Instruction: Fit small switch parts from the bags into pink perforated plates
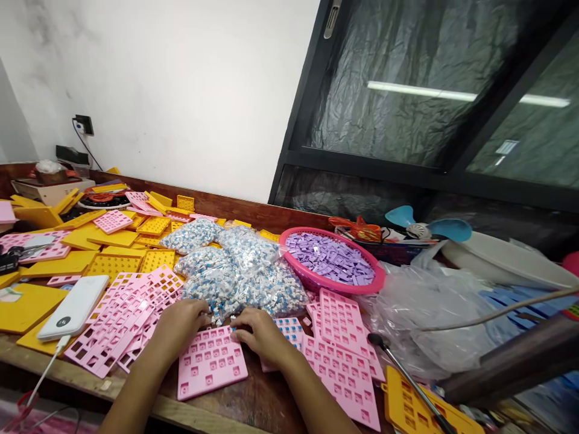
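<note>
Centrally, the pink plate (211, 363) lies nearer you than your left hand (184, 314), curled by its far-left corner, and your right hand (257, 330), curled at its far-right corner; whether either grips anything: cannot tell.

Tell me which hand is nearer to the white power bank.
Left. The left hand is right of the power bank, past the pink grids; the right hand is farther right, by the pink board's upper right corner.
</note>
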### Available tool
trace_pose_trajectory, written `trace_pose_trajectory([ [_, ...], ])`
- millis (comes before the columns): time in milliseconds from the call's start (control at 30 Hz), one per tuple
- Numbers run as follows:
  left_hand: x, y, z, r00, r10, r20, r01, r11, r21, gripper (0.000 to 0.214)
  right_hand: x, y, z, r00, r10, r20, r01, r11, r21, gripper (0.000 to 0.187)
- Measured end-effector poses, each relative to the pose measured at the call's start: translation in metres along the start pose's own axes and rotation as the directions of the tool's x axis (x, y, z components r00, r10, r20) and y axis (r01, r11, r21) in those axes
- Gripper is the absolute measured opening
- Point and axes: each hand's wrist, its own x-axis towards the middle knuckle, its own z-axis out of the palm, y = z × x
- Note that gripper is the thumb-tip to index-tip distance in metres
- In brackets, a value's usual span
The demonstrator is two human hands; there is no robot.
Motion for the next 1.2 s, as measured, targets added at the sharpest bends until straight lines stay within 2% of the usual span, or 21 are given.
trace_pose_trajectory([
  [133,-0.032,-0.006,0.002,0.99,-0.084,-0.113,0.049,0.959,-0.279,0.014,0.0,0.0,0.003,0.998,-0.035,-0.048,0.035,0.999,-0.006,0.015],
  [233,-0.045,-0.012,0.011,0.975,-0.141,-0.171,0.059,0.91,-0.41,0.01,0.001,0.001,0.01,0.996,-0.044,-0.082,0.042,0.999,-0.021,0.015],
  [367,-0.051,-0.017,0.025,0.976,-0.162,-0.147,0.063,0.851,-0.521,0.014,0.001,0.003,0.014,0.995,-0.042,-0.092,0.039,0.999,-0.037,0.015],
  [500,-0.054,-0.022,0.029,0.98,-0.137,-0.145,0.037,0.839,-0.544,0.019,0.001,0.002,0.016,0.988,-0.047,-0.144,0.035,0.996,-0.088,0.013],
  [667,-0.055,-0.028,0.028,0.964,-0.185,-0.191,0.058,0.847,-0.529,0.028,0.002,0.001,0.021,0.988,-0.056,-0.141,0.045,0.996,-0.08,0.015],
  [733,-0.055,-0.029,0.028,0.971,-0.165,-0.173,0.044,0.835,-0.549,0.027,0.003,0.001,0.022,0.99,-0.044,-0.134,0.037,0.998,-0.057,0.016],
  [833,-0.055,-0.028,0.027,0.973,-0.195,-0.126,0.094,0.827,-0.554,0.023,0.004,0.002,0.02,0.99,-0.048,-0.131,0.038,0.996,-0.08,0.014],
  [1033,-0.055,-0.021,0.029,0.957,-0.282,-0.065,0.205,0.82,-0.535,0.021,-0.011,-0.002,0.016,0.986,-0.146,-0.083,0.117,0.952,-0.283,0.005],
  [1200,-0.044,-0.021,0.027,0.958,-0.276,-0.076,0.198,0.829,-0.522,0.017,-0.045,-0.008,0.032,0.954,-0.261,-0.145,0.17,0.874,-0.455,0.019],
])
